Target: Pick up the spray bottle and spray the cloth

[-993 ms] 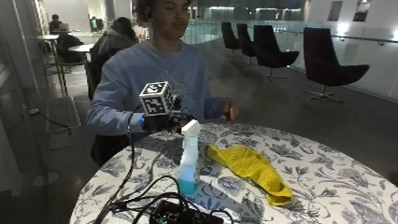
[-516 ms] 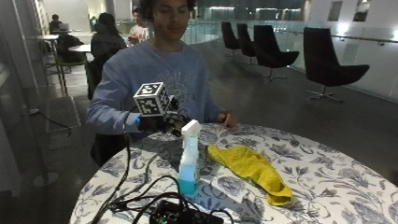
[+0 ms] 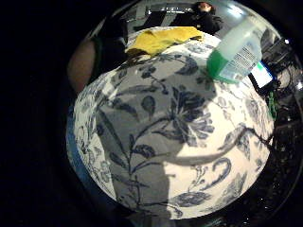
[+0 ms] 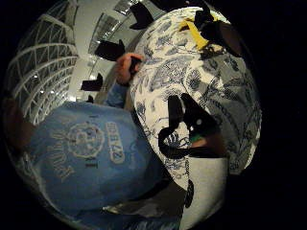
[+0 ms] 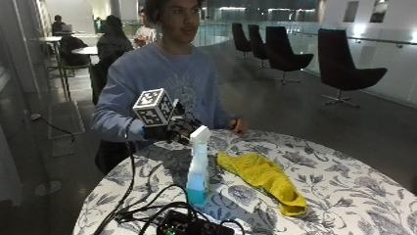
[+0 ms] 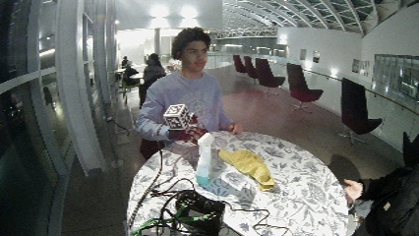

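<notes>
In the outside view a clear spray bottle (image 5: 197, 171) with blue-green liquid and a white head stands upright on the round flower-patterned table (image 5: 338, 171). A crumpled yellow cloth (image 5: 264, 178) lies flat just right of it. My gloved right hand (image 5: 177, 129) hovers over the table's far edge, right behind the bottle's head and apart from it, fingers relaxed and holding nothing. From the little finger side palm view the bottle (image 3: 235, 54) stands a short way off on the tablecloth (image 3: 180, 142), with the cloth (image 3: 161, 38) beyond it. The wide view shows the hand (image 6: 185, 133) beside the bottle (image 6: 204, 160).
A black device with a tangle of cables (image 5: 189, 223) sits at the table's near edge, in front of the bottle. The person's bare left hand (image 5: 236, 126) rests on the far edge behind the cloth. Dark chairs (image 5: 345, 73) stand well away from the table.
The gloved hand has dipped slightly and stays behind the bottle's head. Bottle and cloth lie where they were.
</notes>
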Demonstrator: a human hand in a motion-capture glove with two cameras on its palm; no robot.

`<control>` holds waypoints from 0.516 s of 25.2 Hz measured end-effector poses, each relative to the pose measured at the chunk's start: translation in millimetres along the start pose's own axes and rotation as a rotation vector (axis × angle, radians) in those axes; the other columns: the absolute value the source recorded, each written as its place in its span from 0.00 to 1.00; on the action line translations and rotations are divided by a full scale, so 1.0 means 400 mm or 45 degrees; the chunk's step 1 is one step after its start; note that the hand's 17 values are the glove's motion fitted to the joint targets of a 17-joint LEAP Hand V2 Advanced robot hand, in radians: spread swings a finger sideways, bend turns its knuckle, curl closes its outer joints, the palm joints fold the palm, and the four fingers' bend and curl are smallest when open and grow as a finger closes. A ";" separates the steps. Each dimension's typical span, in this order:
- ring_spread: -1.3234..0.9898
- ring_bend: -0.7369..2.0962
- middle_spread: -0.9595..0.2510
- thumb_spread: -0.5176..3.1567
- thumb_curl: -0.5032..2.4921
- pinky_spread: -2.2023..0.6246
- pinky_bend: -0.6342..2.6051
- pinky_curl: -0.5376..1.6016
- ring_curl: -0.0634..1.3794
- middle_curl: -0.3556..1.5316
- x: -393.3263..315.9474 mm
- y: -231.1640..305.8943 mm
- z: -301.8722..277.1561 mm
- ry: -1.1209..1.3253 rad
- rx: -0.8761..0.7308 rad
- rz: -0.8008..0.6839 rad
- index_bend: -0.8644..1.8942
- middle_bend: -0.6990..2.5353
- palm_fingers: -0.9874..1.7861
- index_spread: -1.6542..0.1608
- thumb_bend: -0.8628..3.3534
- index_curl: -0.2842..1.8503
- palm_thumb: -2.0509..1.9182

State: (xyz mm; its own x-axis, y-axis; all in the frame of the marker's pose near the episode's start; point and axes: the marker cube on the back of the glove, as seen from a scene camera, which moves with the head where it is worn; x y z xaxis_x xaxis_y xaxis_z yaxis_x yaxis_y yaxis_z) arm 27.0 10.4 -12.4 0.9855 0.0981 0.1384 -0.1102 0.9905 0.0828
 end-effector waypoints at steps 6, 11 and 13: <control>0.58 0.39 0.77 0.43 0.26 0.85 0.28 0.38 0.24 0.34 0.039 0.010 -0.040 -0.497 0.235 0.102 0.35 0.28 0.57 0.71 0.25 0.26 0.67; 0.58 0.39 0.78 0.43 0.26 0.85 0.30 0.39 0.25 0.34 0.092 0.026 -0.075 -0.981 0.520 0.272 0.35 0.28 0.56 0.70 0.23 0.25 0.66; 0.58 0.39 0.78 0.44 0.26 0.85 0.30 0.39 0.25 0.35 0.111 0.038 -0.078 -1.058 0.608 0.342 0.35 0.28 0.56 0.70 0.23 0.25 0.66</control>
State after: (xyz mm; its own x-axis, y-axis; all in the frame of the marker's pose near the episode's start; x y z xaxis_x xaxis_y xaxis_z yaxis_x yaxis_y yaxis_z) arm 73.0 32.7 -35.8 0.5373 0.0337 0.8427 -0.5367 0.7845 0.3108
